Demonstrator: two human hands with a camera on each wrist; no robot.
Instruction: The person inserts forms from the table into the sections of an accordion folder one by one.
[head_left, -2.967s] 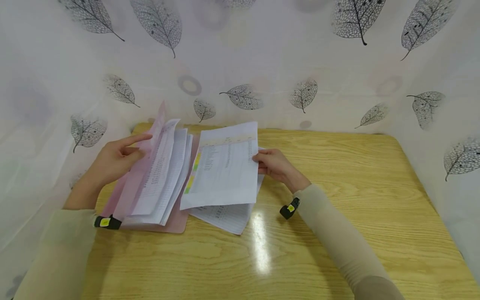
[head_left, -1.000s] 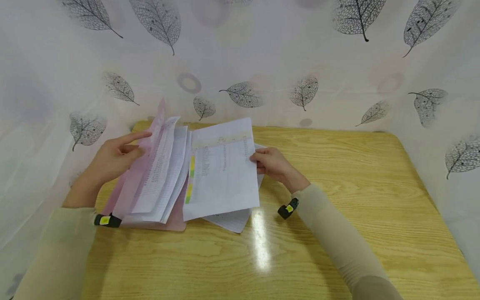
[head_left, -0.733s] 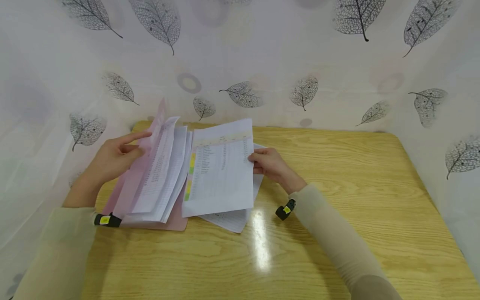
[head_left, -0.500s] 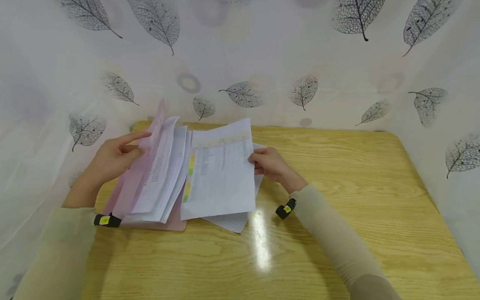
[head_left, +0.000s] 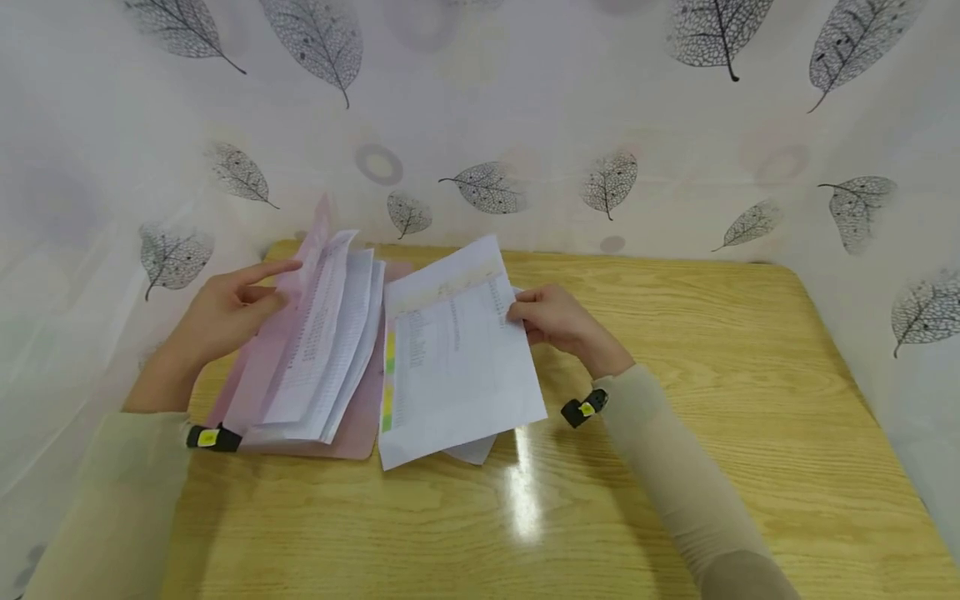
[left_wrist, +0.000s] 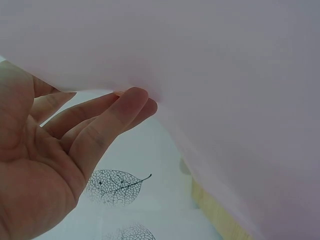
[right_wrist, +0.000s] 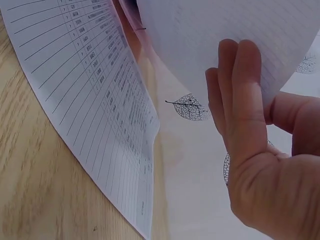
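Note:
My left hand [head_left: 225, 321] pinches the raised edge of a translucent pink folder cover [head_left: 303, 287]. Close up in the left wrist view, thumb and fingers meet at the cover's edge [left_wrist: 210, 75]. Several printed white pages [head_left: 330, 333] stand fanned inside the folder. To their right, my right hand [head_left: 566, 325] grips a printed sheet [head_left: 461, 375] by its right edge, thumb on top and fingers behind. This sheet is tilted, with yellow and green marks down its left side. Underneath, another printed sheet [right_wrist: 95, 105] lies on the table, mostly hidden in the head view.
The wooden table [head_left: 712, 400] extends to the right and in front of the papers. A pale curtain [head_left: 525, 108] with leaf prints hangs behind it and along both sides. Each wrist wears a black strap; the right wrist's strap [head_left: 585, 408] is near the table.
My right hand has shifted slightly right, and the held sheet has turned, its bottom edge swinging right and closer to me. It now overlaps the folder less. My left hand stays put.

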